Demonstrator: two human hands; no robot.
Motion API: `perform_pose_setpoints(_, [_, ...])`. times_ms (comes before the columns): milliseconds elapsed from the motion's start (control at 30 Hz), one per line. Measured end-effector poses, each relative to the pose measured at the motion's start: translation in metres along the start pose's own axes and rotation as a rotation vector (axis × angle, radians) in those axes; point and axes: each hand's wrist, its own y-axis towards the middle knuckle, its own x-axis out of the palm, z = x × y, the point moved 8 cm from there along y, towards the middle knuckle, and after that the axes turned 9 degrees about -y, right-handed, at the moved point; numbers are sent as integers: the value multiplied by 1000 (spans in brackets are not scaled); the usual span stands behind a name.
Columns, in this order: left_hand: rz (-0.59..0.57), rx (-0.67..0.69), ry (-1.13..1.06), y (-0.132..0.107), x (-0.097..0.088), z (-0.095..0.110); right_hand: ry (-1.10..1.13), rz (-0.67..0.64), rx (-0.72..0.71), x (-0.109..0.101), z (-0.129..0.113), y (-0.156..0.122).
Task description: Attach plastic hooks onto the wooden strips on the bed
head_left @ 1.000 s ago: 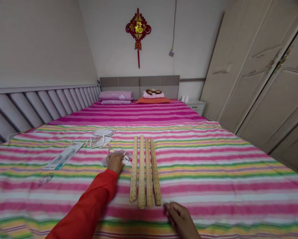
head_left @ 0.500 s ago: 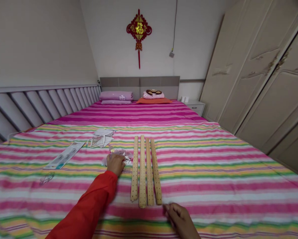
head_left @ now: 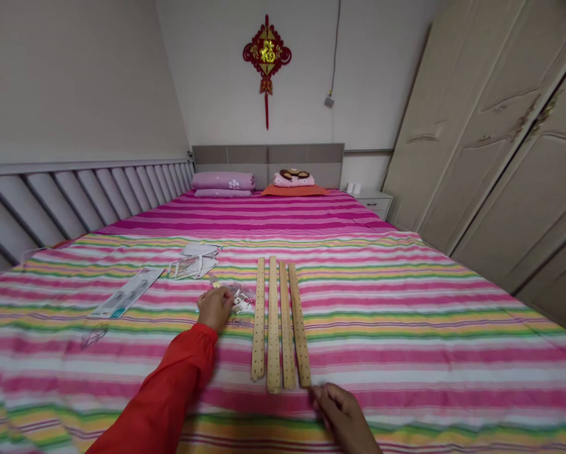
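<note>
Several long pale wooden slats [head_left: 279, 321] with rows of small holes lie side by side on the striped bedspread [head_left: 406, 328], pointing away from me. My left hand [head_left: 215, 308], in a red sleeve, rests with curled fingers on a small clear plastic bag [head_left: 240, 297] just left of the slats. My right hand [head_left: 340, 413] sits with bent fingers on the bedspread beside the near end of the rightmost slat. Whether it pinches anything is hidden.
A flat blister pack [head_left: 126, 293] and crumpled clear and white wrappers [head_left: 194, 261] lie to the left. Pillows [head_left: 223, 183] and a headboard stand at the far end, a slatted rail [head_left: 74, 202] along the left, wardrobes [head_left: 505, 139] on the right.
My left hand has shifted slightly away from me on the plastic bag. The view has drifted a little; the slats and right hand stay put.
</note>
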Motion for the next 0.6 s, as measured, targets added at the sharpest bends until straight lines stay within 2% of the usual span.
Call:
perform_pose_setpoints(100, [-23,40,16,-2,2,7,7,-2,-8,2,1,1])
perform_pose_setpoints(267, [-101,135,102,-7,17,22,6,-5,-19,2,2,-1])
perform_pose_setpoints(467, [-17,116,119,-9,16,13,1,12,-14,-5,2,-3])
perform_pose_setpoints(600, [15,64,23,-10,3,5,5,17,-8,-4,2,-3])
